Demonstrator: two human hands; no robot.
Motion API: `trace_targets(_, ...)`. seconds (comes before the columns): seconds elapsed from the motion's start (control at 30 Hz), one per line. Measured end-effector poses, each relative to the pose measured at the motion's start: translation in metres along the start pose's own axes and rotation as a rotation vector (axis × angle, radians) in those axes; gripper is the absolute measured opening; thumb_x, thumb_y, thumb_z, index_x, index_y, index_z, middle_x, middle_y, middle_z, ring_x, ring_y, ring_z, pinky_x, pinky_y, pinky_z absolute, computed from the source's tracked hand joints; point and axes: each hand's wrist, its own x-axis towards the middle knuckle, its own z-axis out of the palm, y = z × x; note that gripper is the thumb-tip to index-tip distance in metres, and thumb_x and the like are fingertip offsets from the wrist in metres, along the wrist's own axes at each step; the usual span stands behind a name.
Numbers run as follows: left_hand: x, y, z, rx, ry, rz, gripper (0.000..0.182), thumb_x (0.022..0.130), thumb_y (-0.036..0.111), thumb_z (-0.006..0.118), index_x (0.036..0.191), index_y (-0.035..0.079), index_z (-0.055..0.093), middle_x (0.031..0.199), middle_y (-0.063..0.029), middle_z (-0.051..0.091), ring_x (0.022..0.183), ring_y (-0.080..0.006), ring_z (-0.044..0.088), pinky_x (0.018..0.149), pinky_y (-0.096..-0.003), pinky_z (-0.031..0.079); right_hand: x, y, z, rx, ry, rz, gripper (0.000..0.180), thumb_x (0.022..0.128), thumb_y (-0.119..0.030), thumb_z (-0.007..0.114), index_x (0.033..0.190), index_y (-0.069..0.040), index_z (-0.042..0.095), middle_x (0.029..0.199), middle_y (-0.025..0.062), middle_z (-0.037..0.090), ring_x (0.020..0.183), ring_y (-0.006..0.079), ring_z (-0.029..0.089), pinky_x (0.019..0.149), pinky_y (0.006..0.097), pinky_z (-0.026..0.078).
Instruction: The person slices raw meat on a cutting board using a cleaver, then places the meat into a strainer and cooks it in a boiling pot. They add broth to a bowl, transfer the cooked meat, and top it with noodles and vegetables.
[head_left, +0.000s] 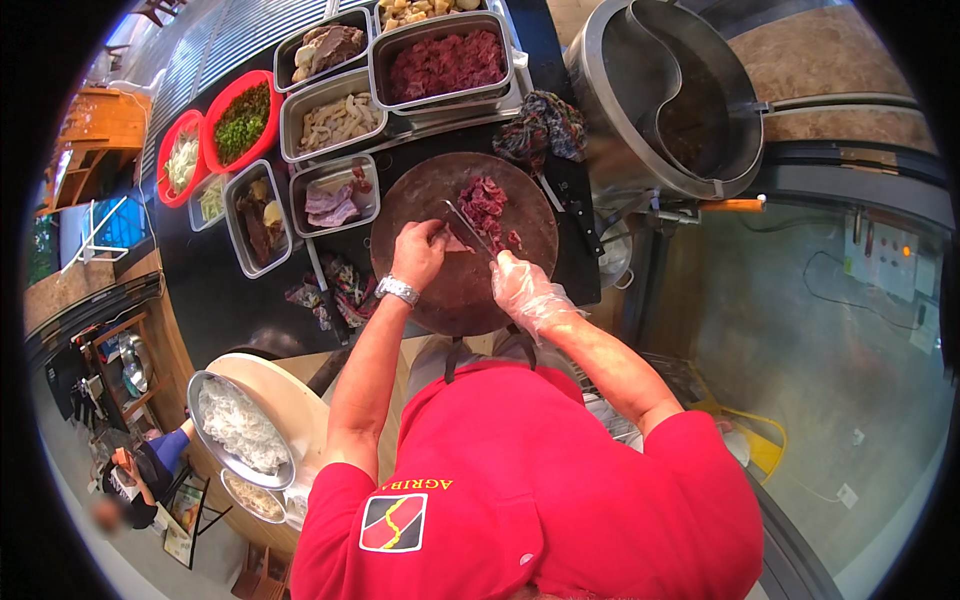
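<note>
A round wooden chopping block (442, 300) lies before me. My left hand (418, 255), bare with a metal watch at the wrist, presses a piece of raw meat (455, 241) onto the block, fingers bent together. My right hand (525, 291), in a clear plastic glove, grips a knife (469, 225); its blade points up and left, close beside that piece. Sliced red raw meat (482, 202) is heaped on the block just right of the blade. The knife's handle is hidden in my right hand. A metal tray (334, 196) with pale pink meat stands left of the block.
Metal trays of raw beef (448, 66) and pale strips (339, 121) stand beyond, near red baskets of chopped greens (241, 129). A large divided steel pot (675, 97) is at right. Patterned cloths (544, 127) and another blade (551, 193) lie nearby. Someone sits at lower left.
</note>
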Motion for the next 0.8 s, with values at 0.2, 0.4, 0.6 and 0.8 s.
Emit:
trace_targets(0.2, -0.022, 0.006, 0.003, -0.002, 0.168, 0.134, 0.013, 0.090, 0.014, 0.076, 0.099, 0.004, 0.077, 0.104, -0.0144, 0.070, 0.093, -0.0354, 0.070, 0.082, -0.0423, 0.057, 0.008, -0.001, 0.016, -0.024, -0.022, -0.033, 0.021, 0.104, -0.019, 0.050, 0.105, 0.001, 0.057, 0.091, 0.0302, 0.071, 0.090, 0.0500, 0.070, 0.077, 0.0582, 0.056)
trace_targets(0.4, -0.024, 0.009, 0.014, 0.065, 0.159, 0.183, 0.011, 0.090, 0.010, 0.070, 0.097, 0.006, 0.077, 0.099, -0.0139, 0.070, 0.093, -0.0364, 0.068, 0.080, -0.0439, 0.056, -0.003, -0.002, 0.007, -0.085, -0.048, -0.062, 0.013, 0.100, -0.011, 0.051, 0.101, 0.000, 0.055, 0.088, 0.0295, 0.071, 0.085, 0.0496, 0.070, 0.072, 0.0576, 0.056)
trace_targets(0.6, -0.024, 0.006, 0.011, 0.191, 0.072, 0.126, 0.019, 0.087, 0.002, 0.060, 0.095, 0.007, 0.076, 0.095, -0.0154, 0.068, 0.093, -0.0387, 0.067, 0.080, -0.0471, 0.056, -0.026, 0.011, 0.009, -0.163, -0.061, -0.109, 0.007, 0.097, -0.007, 0.053, 0.099, 0.000, 0.054, 0.081, 0.0301, 0.069, 0.083, 0.0485, 0.072, 0.070, 0.0564, 0.059)
trace_targets(0.8, -0.020, 0.007, 0.014, 0.090, 0.117, 0.144, 0.018, 0.085, 0.001, 0.061, 0.093, 0.007, 0.076, 0.096, -0.0171, 0.070, 0.096, -0.0394, 0.068, 0.082, -0.0470, 0.056, 0.007, -0.008, 0.014, -0.119, -0.064, -0.076, 0.012, 0.097, -0.007, 0.050, 0.105, -0.001, 0.057, 0.084, 0.0301, 0.070, 0.084, 0.0485, 0.072, 0.069, 0.0547, 0.060)
